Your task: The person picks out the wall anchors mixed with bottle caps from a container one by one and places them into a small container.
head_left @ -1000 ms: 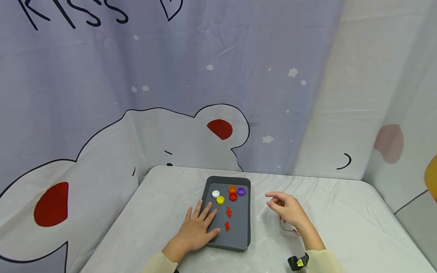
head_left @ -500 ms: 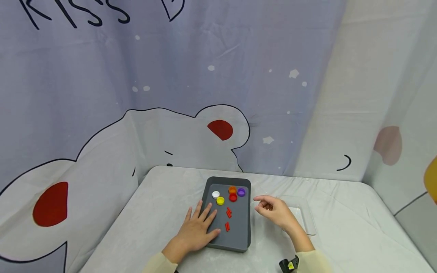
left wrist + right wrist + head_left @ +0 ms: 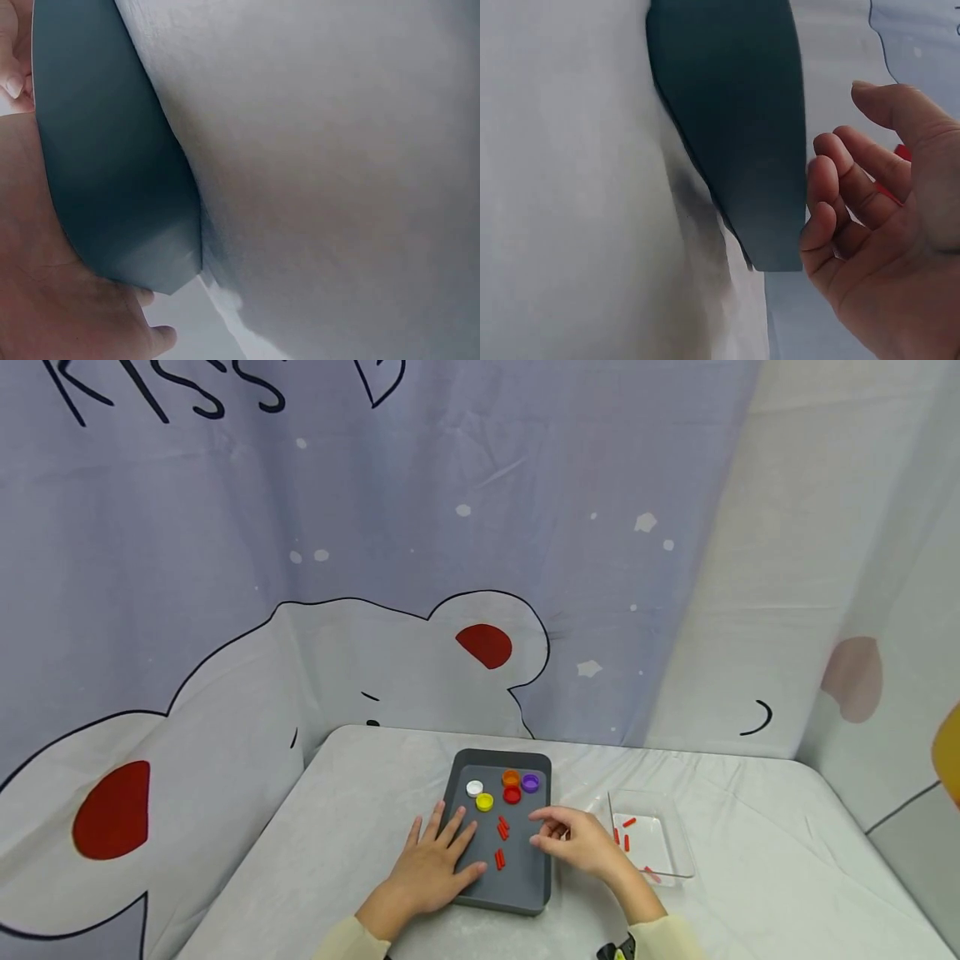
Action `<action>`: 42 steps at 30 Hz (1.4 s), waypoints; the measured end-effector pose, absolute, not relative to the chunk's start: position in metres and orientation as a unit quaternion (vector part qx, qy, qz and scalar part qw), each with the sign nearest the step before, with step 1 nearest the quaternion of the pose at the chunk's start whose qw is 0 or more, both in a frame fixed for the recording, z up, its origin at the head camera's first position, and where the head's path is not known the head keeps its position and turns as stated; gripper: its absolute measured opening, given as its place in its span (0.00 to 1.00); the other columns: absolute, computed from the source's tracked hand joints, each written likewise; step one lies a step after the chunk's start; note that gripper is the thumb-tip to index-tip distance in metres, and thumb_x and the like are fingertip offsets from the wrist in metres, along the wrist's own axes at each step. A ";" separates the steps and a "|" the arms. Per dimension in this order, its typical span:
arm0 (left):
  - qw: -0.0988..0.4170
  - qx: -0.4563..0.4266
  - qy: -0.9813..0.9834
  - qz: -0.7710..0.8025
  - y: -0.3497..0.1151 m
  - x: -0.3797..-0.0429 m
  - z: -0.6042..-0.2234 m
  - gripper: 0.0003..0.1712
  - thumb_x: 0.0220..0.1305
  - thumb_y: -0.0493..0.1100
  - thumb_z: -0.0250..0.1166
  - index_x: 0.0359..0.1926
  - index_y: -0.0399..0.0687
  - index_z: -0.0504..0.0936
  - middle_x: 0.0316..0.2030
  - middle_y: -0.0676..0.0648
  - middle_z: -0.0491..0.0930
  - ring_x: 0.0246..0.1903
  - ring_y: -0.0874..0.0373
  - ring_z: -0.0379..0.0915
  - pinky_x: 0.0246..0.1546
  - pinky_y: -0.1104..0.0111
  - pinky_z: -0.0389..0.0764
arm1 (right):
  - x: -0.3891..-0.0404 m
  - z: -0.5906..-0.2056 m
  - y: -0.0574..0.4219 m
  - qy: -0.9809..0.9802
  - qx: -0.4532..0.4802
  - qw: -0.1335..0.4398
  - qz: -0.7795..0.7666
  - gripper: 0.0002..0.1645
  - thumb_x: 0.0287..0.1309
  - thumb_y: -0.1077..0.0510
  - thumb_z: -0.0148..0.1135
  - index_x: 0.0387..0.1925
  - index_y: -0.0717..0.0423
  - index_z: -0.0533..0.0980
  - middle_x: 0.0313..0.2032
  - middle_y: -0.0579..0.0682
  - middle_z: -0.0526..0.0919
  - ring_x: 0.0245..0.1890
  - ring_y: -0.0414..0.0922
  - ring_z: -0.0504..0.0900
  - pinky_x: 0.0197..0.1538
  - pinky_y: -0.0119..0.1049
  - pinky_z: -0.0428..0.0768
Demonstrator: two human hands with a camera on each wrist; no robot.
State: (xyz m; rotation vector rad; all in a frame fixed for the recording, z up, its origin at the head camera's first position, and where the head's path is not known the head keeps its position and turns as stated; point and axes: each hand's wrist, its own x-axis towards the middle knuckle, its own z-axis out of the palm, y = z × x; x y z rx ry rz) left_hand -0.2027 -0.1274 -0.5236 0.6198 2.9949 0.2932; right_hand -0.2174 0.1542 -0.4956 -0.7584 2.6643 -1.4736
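In the head view my left hand [image 3: 427,870] lies spread across the left edge of a grey tray [image 3: 525,885]. The hand is flat, fingers apart. My right hand [image 3: 581,843] hovers over the tray's right rim, palm side partly hidden. Its thumb and index finger stand apart with nothing visible between them; the right wrist view shows the other fingers [image 3: 823,176] loosely curled. Several small red sticks lie on the tray in two groups, one upper [image 3: 503,828] and one lower [image 3: 500,859].
Farther up the tray sit round caps: white [image 3: 475,788], yellow [image 3: 484,802], orange [image 3: 511,778], red [image 3: 512,795] and purple [image 3: 530,783]. A clear plastic box [image 3: 678,852] with several red sticks [image 3: 627,842] stands right of it on the white cloth [image 3: 375,802].
My right hand has moved left from over the clear box to the tray's right rim, uncovering the box and its red sticks. The left hand has stayed put.
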 end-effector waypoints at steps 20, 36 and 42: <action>0.034 0.207 0.973 0.100 -0.127 -0.202 -0.521 0.43 0.71 0.72 0.48 0.78 0.57 0.62 0.80 0.48 0.51 0.79 0.40 0.31 0.73 0.36 0.39 | -0.219 -0.508 0.127 0.857 -0.301 0.033 -0.417 0.17 0.59 0.57 0.73 0.49 0.58 0.84 0.30 0.39 0.81 0.27 0.31 0.74 0.32 0.28 0.75; 0.042 0.213 0.972 0.095 -0.126 -0.198 -0.511 0.42 0.72 0.72 0.47 0.78 0.56 0.62 0.80 0.47 0.51 0.79 0.38 0.32 0.73 0.36 0.41 | -0.219 -0.511 0.109 0.905 -0.293 0.010 -0.309 0.16 0.52 0.55 0.77 0.44 0.53 0.87 0.24 0.36 0.77 0.29 0.36 0.72 0.34 0.31 0.71; 0.039 0.219 0.970 0.104 -0.126 -0.198 -0.511 0.43 0.72 0.72 0.47 0.78 0.54 0.63 0.79 0.45 0.52 0.79 0.37 0.32 0.72 0.35 0.40 | -0.218 -0.511 0.105 0.920 -0.271 0.006 -0.284 0.17 0.50 0.54 0.79 0.43 0.50 0.87 0.24 0.37 0.78 0.29 0.35 0.70 0.33 0.33 0.71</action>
